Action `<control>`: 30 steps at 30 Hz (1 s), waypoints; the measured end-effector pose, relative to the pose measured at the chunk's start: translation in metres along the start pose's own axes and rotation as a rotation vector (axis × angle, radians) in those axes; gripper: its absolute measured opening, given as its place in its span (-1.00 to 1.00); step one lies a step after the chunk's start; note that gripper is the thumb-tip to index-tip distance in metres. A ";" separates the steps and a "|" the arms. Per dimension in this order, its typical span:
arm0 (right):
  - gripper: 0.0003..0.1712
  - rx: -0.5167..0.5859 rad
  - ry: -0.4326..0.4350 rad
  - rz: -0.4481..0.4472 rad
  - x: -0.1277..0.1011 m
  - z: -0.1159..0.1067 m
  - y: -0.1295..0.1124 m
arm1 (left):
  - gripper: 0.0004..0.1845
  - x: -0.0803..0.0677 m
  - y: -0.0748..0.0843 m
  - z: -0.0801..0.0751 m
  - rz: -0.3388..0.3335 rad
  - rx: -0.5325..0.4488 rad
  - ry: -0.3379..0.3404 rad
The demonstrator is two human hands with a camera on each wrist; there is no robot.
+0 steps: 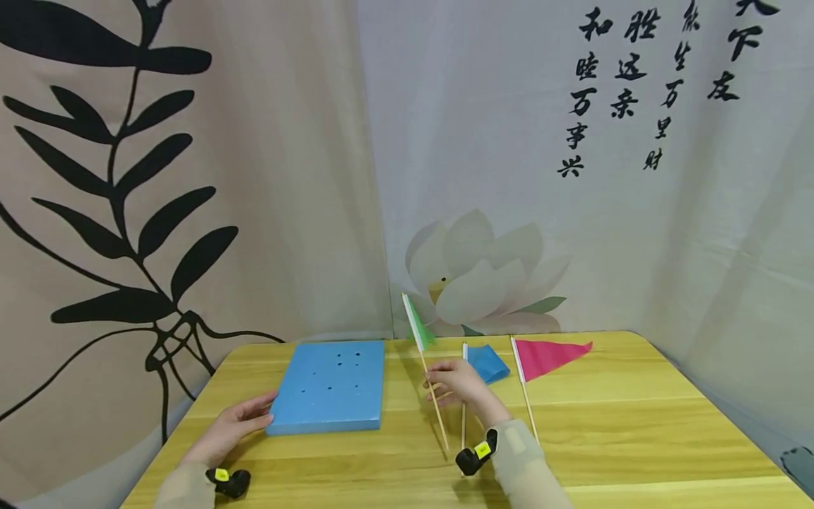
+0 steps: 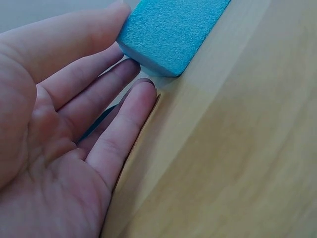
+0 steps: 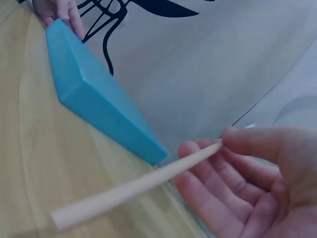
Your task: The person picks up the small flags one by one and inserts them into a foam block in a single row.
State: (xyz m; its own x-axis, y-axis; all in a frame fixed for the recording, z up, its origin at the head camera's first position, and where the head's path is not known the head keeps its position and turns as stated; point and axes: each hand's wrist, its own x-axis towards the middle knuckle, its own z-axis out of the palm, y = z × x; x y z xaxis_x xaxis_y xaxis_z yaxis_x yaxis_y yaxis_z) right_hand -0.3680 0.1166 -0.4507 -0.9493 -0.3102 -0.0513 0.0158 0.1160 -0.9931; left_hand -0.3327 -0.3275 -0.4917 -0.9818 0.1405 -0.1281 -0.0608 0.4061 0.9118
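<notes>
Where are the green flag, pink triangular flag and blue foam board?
Green flag (image 1: 424, 334), head view: on its cloth.
Pink triangular flag (image 1: 545, 357), head view: on its cloth.
Blue foam board (image 1: 343, 378), head view: on its top face.

on the pale curtain (image 1: 636, 233) before me i read black brush characters (image 1: 577, 116) in columns: 和睦万事兴, 胜远亲, 生万里财, 下友, some cut off at the top. the yellow labels (image 1: 482, 450) on my wrist cameras (image 1: 469, 464) are too small to read.

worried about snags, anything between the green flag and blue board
Nothing visible stands between the green flag, in the right hand, and the blue board; the blue flag and pink flag are to the right of both.
</notes>
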 end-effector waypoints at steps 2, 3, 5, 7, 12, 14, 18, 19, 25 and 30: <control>-0.62 0.019 0.002 -0.031 -0.001 0.000 -0.006 | -0.24 -0.002 0.000 0.000 -0.002 -0.007 -0.005; -0.63 0.025 0.005 -0.049 -0.001 0.000 -0.008 | -0.25 -0.003 0.000 -0.001 0.000 -0.011 -0.004; -0.65 0.030 0.011 -0.078 0.000 0.001 -0.013 | -0.25 -0.004 0.001 -0.001 -0.001 -0.015 -0.003; -0.68 0.039 0.022 -0.099 0.001 0.004 -0.018 | -0.26 -0.005 0.002 -0.002 0.000 -0.017 0.001; -0.72 0.076 0.087 -0.139 0.002 0.012 -0.030 | -0.26 -0.005 0.002 -0.002 0.017 -0.012 -0.001; -0.74 0.086 0.108 -0.161 0.003 0.016 -0.036 | -0.25 -0.005 0.002 -0.002 0.026 -0.010 -0.005; -0.75 0.090 0.107 -0.213 0.006 0.019 -0.049 | -0.26 -0.005 0.000 -0.001 0.025 -0.018 0.002; -0.75 0.090 0.103 -0.224 0.007 0.019 -0.052 | -0.26 -0.005 0.000 -0.001 0.026 -0.017 0.005; -0.68 0.114 0.113 -0.253 0.012 0.017 -0.065 | -0.26 -0.006 -0.001 0.001 0.010 -0.012 0.018; -0.60 0.133 0.102 -0.274 0.017 0.016 -0.068 | -0.26 -0.004 0.000 0.001 0.009 -0.016 0.020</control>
State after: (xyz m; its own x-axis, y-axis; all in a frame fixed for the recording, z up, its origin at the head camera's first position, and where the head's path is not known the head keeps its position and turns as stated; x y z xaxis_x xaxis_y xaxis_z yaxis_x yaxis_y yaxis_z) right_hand -0.3798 0.0880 -0.3853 -0.9504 -0.2160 0.2238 -0.2101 -0.0848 -0.9740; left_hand -0.3281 -0.3273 -0.4919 -0.9857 0.1261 -0.1120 -0.0545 0.3902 0.9191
